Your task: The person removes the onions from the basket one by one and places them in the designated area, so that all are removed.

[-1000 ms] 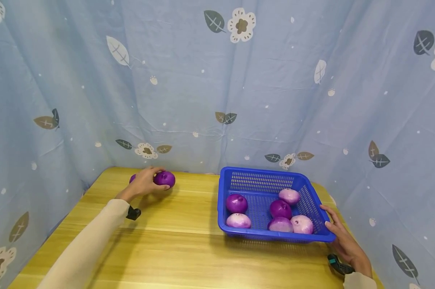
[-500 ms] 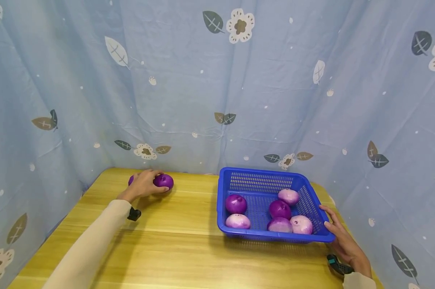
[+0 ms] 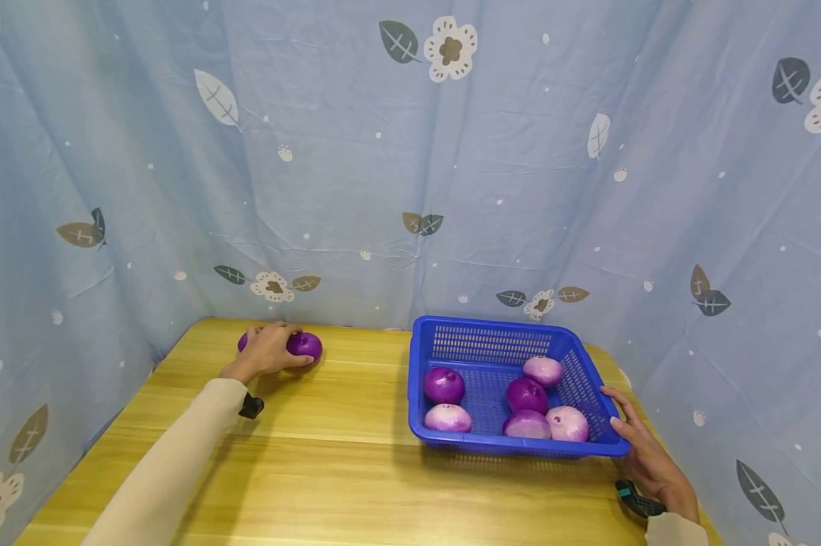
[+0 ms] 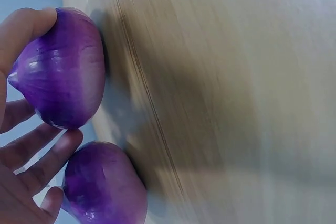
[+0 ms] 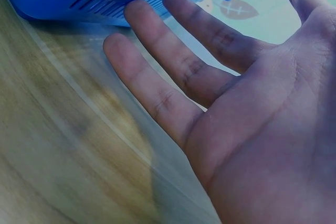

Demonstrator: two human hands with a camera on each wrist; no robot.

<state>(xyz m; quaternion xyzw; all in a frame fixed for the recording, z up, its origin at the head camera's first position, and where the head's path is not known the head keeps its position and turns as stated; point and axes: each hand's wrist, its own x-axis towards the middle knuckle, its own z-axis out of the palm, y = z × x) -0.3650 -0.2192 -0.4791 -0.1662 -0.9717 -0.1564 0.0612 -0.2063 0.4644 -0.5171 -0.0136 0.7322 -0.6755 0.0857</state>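
My left hand [image 3: 268, 350] grips a red onion [image 3: 305, 348] at the back left of the table, thumb on one side and fingers on the other. Close by the fingers lies a second red onion [image 4: 105, 184], mostly hidden behind the hand in the head view. My right hand [image 3: 649, 451] is at the right end of a blue plastic basket [image 3: 492, 322], with thumb and index finger at the rim. Its other fingers [image 5: 152, 98] extend fairly straight toward the basket's outer wall. Several onions sit inside the basket, some dark purple like this onion [image 3: 444, 385], others paler like this onion [image 3: 543, 371].
The wooden table [image 3: 328, 470] carries the basket on its right half. A blue curtain [image 3: 328, 152] with leaf and flower prints hangs along the back and both sides, right at the table's edges.
My left hand and the two onions by it have shifted slightly nearer to me. The right hand and the basket keep their places. The head view has drifted a little.
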